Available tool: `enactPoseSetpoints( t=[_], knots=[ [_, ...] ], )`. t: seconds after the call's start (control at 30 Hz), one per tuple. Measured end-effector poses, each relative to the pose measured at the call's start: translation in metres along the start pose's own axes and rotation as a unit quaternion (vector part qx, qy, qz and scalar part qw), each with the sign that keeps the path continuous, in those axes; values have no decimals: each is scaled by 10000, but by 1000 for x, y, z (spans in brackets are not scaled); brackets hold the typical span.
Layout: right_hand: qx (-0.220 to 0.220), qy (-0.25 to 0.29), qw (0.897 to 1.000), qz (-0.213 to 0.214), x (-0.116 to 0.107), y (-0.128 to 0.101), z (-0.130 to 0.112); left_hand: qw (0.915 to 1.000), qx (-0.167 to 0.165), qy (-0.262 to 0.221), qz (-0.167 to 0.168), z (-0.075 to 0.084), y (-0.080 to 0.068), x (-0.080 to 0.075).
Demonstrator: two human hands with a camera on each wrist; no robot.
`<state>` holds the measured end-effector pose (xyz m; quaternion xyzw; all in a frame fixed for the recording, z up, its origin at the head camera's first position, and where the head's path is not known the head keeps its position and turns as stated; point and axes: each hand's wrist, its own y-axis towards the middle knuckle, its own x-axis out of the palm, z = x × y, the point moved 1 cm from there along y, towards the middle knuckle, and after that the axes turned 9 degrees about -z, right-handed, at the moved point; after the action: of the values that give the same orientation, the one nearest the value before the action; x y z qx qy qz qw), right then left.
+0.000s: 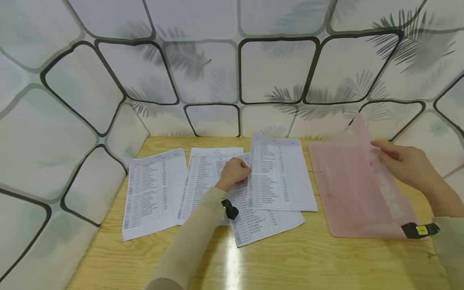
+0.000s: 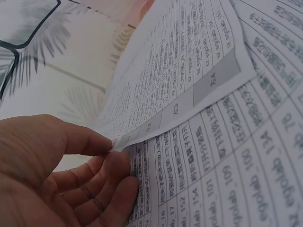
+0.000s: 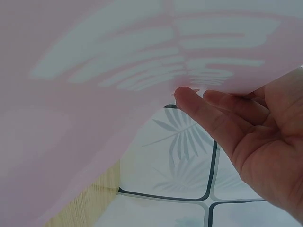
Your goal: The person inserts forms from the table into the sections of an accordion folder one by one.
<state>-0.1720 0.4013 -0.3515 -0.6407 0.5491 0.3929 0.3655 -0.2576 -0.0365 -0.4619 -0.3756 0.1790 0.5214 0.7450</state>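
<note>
My left hand [image 1: 235, 172] pinches the left edge of a printed sheet [image 1: 282, 173] between thumb and fingertips. In the left wrist view the sheet's edge [image 2: 189, 118] is raised over another printed page [image 2: 227, 161]. Under it, a tilted sheet [image 1: 266, 225] shows its lower part. At the right, my right hand [image 1: 409, 167] pinches the edge of the upper layer of a pink translucent folder [image 1: 348, 193] and holds that layer up at a slant. The folder's lower layer lies on the table. Seen from below in the right wrist view, the pink layer [image 3: 94, 118] has pale streaks of light.
Two more printed sheets lie to the left: one at the far left [image 1: 156, 193] and another [image 1: 199, 173] beside it, partly covered by my left arm. The wooden table [image 1: 290, 262] meets a patterned wall [image 1: 214, 80] at the back and left.
</note>
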Motion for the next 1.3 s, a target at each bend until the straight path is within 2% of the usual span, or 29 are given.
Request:
enactPoseSetpoints(
  t=[0.1, 0.27, 0.33, 0.43, 0.6, 0.73, 0.83, 1.0, 1.3],
  knots=[
    [12, 6, 10000, -9, 0, 0, 1, 9998, 193, -38, -58, -1, 0, -2],
    [-23, -5, 10000, 3, 0, 0, 1, 9992, 395, -25, 73, -3, -1, -4],
    [-49, -8, 10000, 16, 0, 0, 1, 9990, 396, -222, 48, -3, -2, -6],
    [-79, 26, 10000, 15, 0, -1, 1, 9962, 288, -809, -156, -4, -2, -6],
    [-36, 8, 10000, 5, 2, 0, 2, 9815, -28, -1854, -480, -5, 1, -4],
    [15, 1, 10000, -14, 2, 0, 2, 9744, -123, -2163, -607, -6, 3, -1],
    [44, 17, 10000, -16, 2, 0, 2, 9654, -57, -2502, -733, -6, 5, -1],
    [104, 65, 9999, -115, 1, 1, 1, 9446, 90, -3137, -956, -6, 6, -3],
    [131, 40, 9998, -164, 1, 3, 2, 9263, 521, -3545, -1161, 1, 2, -9]
  ],
)
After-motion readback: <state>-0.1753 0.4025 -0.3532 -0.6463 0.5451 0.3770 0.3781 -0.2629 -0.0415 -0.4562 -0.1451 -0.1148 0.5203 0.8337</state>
